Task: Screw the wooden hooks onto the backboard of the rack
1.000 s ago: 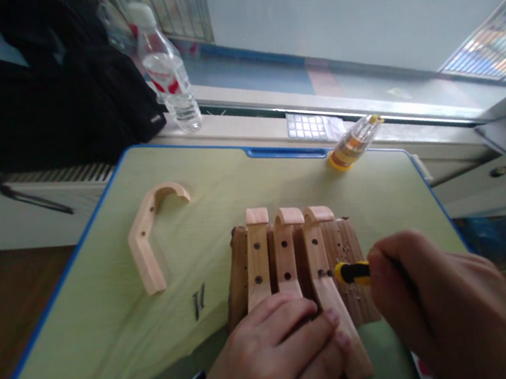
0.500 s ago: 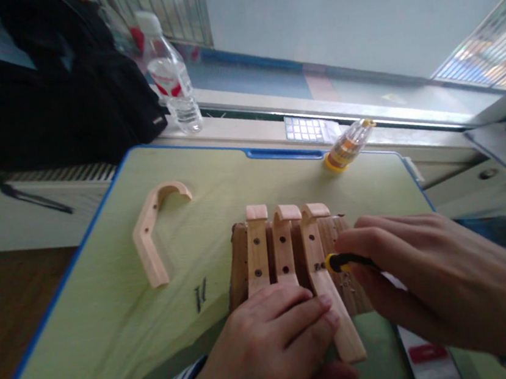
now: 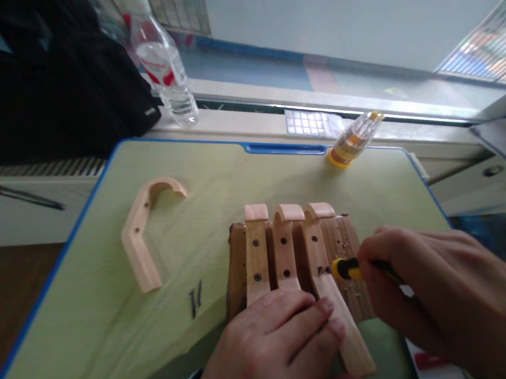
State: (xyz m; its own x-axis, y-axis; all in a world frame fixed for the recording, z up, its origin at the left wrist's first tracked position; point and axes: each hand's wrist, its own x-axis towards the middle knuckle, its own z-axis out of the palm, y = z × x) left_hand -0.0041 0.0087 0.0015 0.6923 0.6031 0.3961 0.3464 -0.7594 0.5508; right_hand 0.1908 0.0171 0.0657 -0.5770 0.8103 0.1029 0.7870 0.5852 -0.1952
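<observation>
Three pale wooden hooks stand side by side on a brown wooden board (image 3: 342, 240): the left hook (image 3: 257, 260), the middle hook (image 3: 285, 256) and the right hook (image 3: 316, 255). Dark screw heads show in each. My left hand (image 3: 263, 348) lies across their lower parts, fingers curled onto the right hook, thumb mostly hidden. My right hand (image 3: 445, 289) is closed around a screwdriver (image 3: 346, 269) with a yellow and black handle. The screwdriver's front end is at a screw in the right hook's lower hole.
A loose wooden hook (image 3: 141, 252) and two dark screws (image 3: 195, 298) lie to the left on the green table (image 3: 195, 172). A clear yellow-based container (image 3: 353, 140) stands at the back right. Beyond the edge are a water bottle (image 3: 165, 71) and a black bag (image 3: 53, 103).
My right hand has shifted slightly right and down, turning with the screwdriver so more of its yellow handle shows. My left hand stays on the hooks. The view has shifted a little.
</observation>
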